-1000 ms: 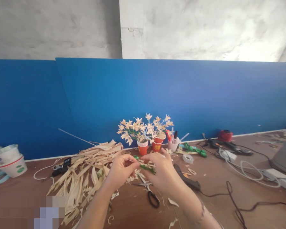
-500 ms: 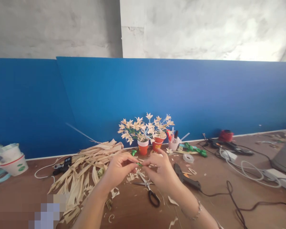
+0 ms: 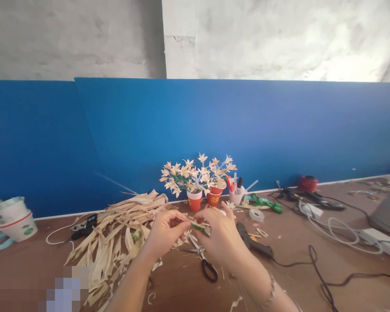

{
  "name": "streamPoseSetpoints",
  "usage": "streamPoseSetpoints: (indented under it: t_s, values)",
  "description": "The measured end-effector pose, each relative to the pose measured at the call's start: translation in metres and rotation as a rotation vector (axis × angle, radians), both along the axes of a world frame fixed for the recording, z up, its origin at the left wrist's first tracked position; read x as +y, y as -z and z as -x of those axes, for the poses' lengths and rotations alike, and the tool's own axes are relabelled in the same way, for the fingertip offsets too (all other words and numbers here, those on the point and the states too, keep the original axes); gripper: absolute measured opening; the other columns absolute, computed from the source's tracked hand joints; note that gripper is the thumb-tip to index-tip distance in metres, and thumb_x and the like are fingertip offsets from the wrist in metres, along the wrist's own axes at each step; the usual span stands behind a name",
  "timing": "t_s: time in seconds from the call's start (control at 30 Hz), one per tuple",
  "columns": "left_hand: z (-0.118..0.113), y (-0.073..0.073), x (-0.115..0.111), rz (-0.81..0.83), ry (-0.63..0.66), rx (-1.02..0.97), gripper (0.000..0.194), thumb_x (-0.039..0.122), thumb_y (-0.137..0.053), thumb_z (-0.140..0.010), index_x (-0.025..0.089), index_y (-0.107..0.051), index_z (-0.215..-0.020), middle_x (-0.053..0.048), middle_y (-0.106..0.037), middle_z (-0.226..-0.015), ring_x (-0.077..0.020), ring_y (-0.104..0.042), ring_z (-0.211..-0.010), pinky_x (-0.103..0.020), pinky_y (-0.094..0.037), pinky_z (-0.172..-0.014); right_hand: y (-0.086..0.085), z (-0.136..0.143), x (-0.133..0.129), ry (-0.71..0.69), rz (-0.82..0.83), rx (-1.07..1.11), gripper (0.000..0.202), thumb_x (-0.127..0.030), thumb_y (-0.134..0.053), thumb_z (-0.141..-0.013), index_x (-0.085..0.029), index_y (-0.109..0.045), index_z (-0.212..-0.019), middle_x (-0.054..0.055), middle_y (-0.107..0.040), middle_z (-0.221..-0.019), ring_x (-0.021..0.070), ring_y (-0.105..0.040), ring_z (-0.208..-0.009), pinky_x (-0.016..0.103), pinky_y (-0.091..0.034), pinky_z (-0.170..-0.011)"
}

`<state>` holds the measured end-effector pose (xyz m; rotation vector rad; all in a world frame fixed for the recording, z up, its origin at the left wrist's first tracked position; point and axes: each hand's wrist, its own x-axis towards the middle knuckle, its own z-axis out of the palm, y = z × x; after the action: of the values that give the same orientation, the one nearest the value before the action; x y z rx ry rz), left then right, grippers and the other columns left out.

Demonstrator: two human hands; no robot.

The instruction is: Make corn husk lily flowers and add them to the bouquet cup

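Observation:
Between my two hands runs a short, narrow green strip (image 3: 200, 228); its exact kind is too small to make out. My left hand (image 3: 167, 232) is closed, with thumb and index finger pinching the strip's left end. My right hand (image 3: 219, 229) curls around the other end, its index finger arched above the strip and its thumb below; part of its grip is hidden. Beneath the hands, scissors (image 3: 209, 269) with black handles lie on the brown table among pale scraps. Just behind stand red cups (image 3: 195, 203) of pale handmade flowers (image 3: 189, 173).
Dried husk strips (image 3: 117, 242) are heaped at left, near a black device (image 3: 90, 223). A glue gun (image 3: 255, 242) with its cord lies right, near a tape roll (image 3: 256, 215) and green ribbon (image 3: 266, 203). White cups (image 3: 22, 225) stand far left; a blue panel (image 3: 195, 121) rises behind.
My right hand's fingers have shifted and spread slightly, and more of the green strip shows between the hands. My left hand keeps its pinch.

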<state>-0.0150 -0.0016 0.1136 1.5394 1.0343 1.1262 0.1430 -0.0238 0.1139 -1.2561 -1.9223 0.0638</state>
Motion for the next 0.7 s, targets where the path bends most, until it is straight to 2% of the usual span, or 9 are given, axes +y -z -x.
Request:
streamPoseSetpoints:
  t_s: [0.13, 0.3, 0.4, 0.47, 0.53, 0.6, 0.7]
  values:
    - [0.000, 0.001, 0.002, 0.067, -0.053, 0.008, 0.013, 0.027, -0.066, -0.066, 0.015, -0.063, -0.067, 0.003, -0.057, -0.045, -0.0090, -0.049, -0.036, -0.018, -0.033, -0.034, 0.007, 0.006, 0.002, 0.052, -0.247, -0.097, 0.013, -0.012, -0.055, -0.075, -0.021, -0.059, -0.067, -0.002, -0.063, -0.064, 0.0156, -0.058, -0.070, 0.048, -0.014, -0.104]
    - [0.004, 0.000, 0.004, 0.147, -0.052, -0.021, 0.013, 0.025, -0.069, -0.062, 0.015, -0.063, -0.067, 0.002, -0.058, -0.045, -0.0102, -0.053, -0.040, -0.019, -0.040, -0.040, 0.005, 0.002, 0.006, 0.076, -0.356, -0.095, 0.018, -0.014, -0.051, -0.080, -0.021, -0.060, -0.066, -0.003, -0.061, -0.060, 0.0140, -0.057, -0.066, 0.046, -0.013, -0.105]
    - [0.003, 0.000, 0.003, 0.120, -0.053, -0.076, 0.015, 0.027, -0.070, -0.061, 0.014, -0.062, -0.064, -0.003, -0.066, -0.071, -0.0089, -0.055, -0.041, -0.018, -0.036, -0.034, 0.005, 0.002, 0.007, 0.091, -0.373, -0.090, 0.020, -0.015, -0.050, -0.081, -0.021, -0.060, -0.064, -0.003, -0.061, -0.060, 0.0136, -0.056, -0.065, 0.045, -0.013, -0.105]
    - [0.001, 0.000, 0.002, 0.150, -0.069, -0.134, 0.017, 0.027, -0.072, -0.059, 0.013, -0.061, -0.062, -0.005, -0.066, -0.081, -0.0072, -0.055, -0.041, -0.016, -0.031, -0.031, 0.006, 0.003, 0.008, 0.098, -0.373, -0.084, 0.020, -0.016, -0.051, -0.081, -0.021, -0.060, -0.064, -0.003, -0.061, -0.060, 0.0138, -0.056, -0.064, 0.046, -0.013, -0.105]
    - [0.000, 0.000, 0.000, 0.244, -0.077, -0.210, 0.019, 0.025, -0.074, -0.056, 0.013, -0.061, -0.062, -0.002, -0.064, -0.069, -0.0064, -0.054, -0.042, -0.015, -0.032, -0.033, 0.007, 0.004, 0.008, 0.101, -0.372, -0.078, 0.019, -0.016, -0.051, -0.081, -0.021, -0.060, -0.065, -0.003, -0.062, -0.060, 0.0140, -0.056, -0.064, 0.046, -0.014, -0.105]
    - [-0.001, -0.001, 0.000, 0.331, -0.053, -0.303, 0.022, 0.024, -0.077, -0.054, 0.013, -0.060, -0.062, 0.001, -0.060, -0.057, -0.0080, -0.058, -0.048, -0.015, -0.041, -0.043, 0.009, 0.004, 0.009, 0.109, -0.380, -0.072, 0.019, -0.016, -0.052, -0.081, -0.021, -0.060, -0.064, -0.003, -0.062, -0.060, 0.0140, -0.056, -0.064, 0.047, -0.014, -0.105]
    - [-0.002, 0.000, -0.001, 0.345, 0.001, -0.343, 0.026, 0.027, -0.079, -0.053, 0.014, -0.058, -0.062, 0.002, -0.061, -0.059, -0.0103, -0.062, -0.057, -0.018, -0.048, -0.056, 0.010, 0.004, 0.010, 0.123, -0.396, -0.067, 0.019, -0.016, -0.052, -0.081, -0.020, -0.059, -0.064, -0.003, -0.061, -0.059, 0.0139, -0.056, -0.064, 0.047, -0.014, -0.105]
